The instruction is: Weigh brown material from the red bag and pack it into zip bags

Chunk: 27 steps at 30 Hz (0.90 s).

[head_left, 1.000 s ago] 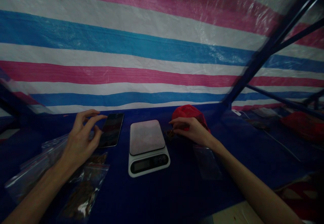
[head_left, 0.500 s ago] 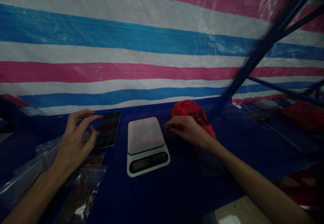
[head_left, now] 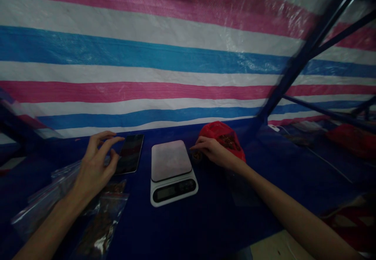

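Note:
My left hand (head_left: 100, 160) hovers beside a dark phone (head_left: 131, 154), its fingers curved and apart with nothing between them. Under and around that forearm lie clear zip bags (head_left: 101, 224), some with brown pieces inside. A white digital scale (head_left: 173, 164) stands between my hands, its plate bare. To its right, the fingers of my right hand (head_left: 210, 149) are drawn together over a small round container (head_left: 196, 156) with brownish contents. What the fingertips grip, if anything, is hidden. Just behind this hand sits an open red plastic bag (head_left: 216, 128) with brown pieces in it.
A blue cloth (head_left: 176, 228) covers the table. Behind it hangs a striped plastic sheet (head_left: 147, 91). A dark blue metal frame post (head_left: 282, 83) slants up at the right. Beyond it are a white cable (head_left: 329, 164) and another red bag (head_left: 352, 138).
The camera view has tilted up slightly. My right fingertips have lifted a little off the small container, which shows more clearly now. My left hand keeps its place by the phone.

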Available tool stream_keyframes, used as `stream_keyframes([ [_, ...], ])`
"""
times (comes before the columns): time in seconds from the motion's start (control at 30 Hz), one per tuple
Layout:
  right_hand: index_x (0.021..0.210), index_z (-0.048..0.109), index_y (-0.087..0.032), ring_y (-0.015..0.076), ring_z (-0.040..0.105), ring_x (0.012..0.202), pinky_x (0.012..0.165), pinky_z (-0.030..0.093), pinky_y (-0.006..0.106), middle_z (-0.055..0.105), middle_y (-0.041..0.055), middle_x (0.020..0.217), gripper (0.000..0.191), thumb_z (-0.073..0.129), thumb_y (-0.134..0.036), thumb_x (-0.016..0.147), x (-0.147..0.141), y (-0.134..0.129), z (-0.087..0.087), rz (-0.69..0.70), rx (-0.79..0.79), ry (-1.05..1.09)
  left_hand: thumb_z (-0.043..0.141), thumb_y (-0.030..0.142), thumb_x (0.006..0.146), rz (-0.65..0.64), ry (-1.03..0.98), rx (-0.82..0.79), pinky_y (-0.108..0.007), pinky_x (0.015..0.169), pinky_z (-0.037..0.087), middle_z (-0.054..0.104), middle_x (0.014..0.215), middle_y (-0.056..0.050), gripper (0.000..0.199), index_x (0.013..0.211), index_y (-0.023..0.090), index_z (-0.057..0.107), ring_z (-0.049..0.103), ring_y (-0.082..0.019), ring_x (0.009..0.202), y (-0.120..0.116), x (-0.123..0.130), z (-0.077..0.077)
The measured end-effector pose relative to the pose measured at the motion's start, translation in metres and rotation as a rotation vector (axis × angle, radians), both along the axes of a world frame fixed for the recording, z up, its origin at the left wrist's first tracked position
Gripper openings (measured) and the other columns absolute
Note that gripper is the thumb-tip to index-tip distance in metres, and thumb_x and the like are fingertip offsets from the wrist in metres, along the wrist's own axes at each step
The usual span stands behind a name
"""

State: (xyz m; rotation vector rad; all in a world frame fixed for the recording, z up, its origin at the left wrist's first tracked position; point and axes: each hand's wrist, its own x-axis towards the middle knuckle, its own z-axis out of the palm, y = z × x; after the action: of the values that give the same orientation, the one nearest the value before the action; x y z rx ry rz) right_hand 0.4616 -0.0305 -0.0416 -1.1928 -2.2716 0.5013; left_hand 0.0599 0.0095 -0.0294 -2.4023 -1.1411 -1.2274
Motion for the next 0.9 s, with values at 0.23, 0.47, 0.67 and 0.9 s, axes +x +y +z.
stream_keyframes([
  [0.23, 0.099, 0.079, -0.017, 0.0169, 0.063, 0.091, 0.084, 0.052, 0.028, 0.066, 0.0073, 0.101, 0.038, 0.054, 0.008, 0.084, -0.002, 0.006, -0.013, -0.034, 0.066, -0.049, 0.049, 0.015, 0.095, 0.004, -0.011, -0.031, -0.054, 0.101, 0.054, 0.051, 0.130, -0.014, 0.033, 0.124, 0.024, 0.061, 0.058, -0.033, 0.121, -0.002, -0.001, 0.000],
  [0.47, 0.107, 0.079, -0.020, 0.0171, 0.063, 0.096, 0.089, 0.051, 0.030, 0.068, 0.0067, 0.105, 0.028, 0.057, -0.007, 0.098, 0.004, -0.002, 0.004, -0.065, 0.083, 0.051, 0.048, 0.016, 0.096, 0.037, 0.023, -0.037, -0.053, 0.103, 0.053, 0.051, 0.129, -0.014, 0.031, 0.124, 0.021, 0.061, 0.057, -0.031, 0.121, 0.001, -0.007, 0.000],
  [0.67, 0.108, 0.081, -0.022, 0.0173, 0.062, 0.097, 0.086, 0.050, 0.028, 0.066, 0.0062, 0.105, 0.026, 0.065, -0.007, 0.094, 0.003, 0.003, -0.008, 0.033, 0.049, 0.034, 0.048, 0.022, 0.097, 0.102, 0.050, -0.048, -0.055, 0.104, 0.053, 0.052, 0.129, -0.012, 0.027, 0.122, 0.021, 0.061, 0.057, -0.030, 0.121, 0.002, -0.014, 0.003],
  [0.9, 0.098, 0.081, -0.020, 0.0183, 0.060, 0.095, 0.085, 0.049, 0.030, 0.068, 0.0057, 0.101, 0.022, 0.066, -0.004, 0.092, -0.003, 0.006, -0.012, 0.029, 0.065, -0.002, 0.056, 0.031, 0.095, 0.143, 0.026, -0.011, -0.061, 0.104, 0.052, 0.054, 0.129, -0.008, 0.031, 0.124, 0.033, 0.062, 0.056, -0.033, 0.124, 0.003, -0.025, 0.006],
])
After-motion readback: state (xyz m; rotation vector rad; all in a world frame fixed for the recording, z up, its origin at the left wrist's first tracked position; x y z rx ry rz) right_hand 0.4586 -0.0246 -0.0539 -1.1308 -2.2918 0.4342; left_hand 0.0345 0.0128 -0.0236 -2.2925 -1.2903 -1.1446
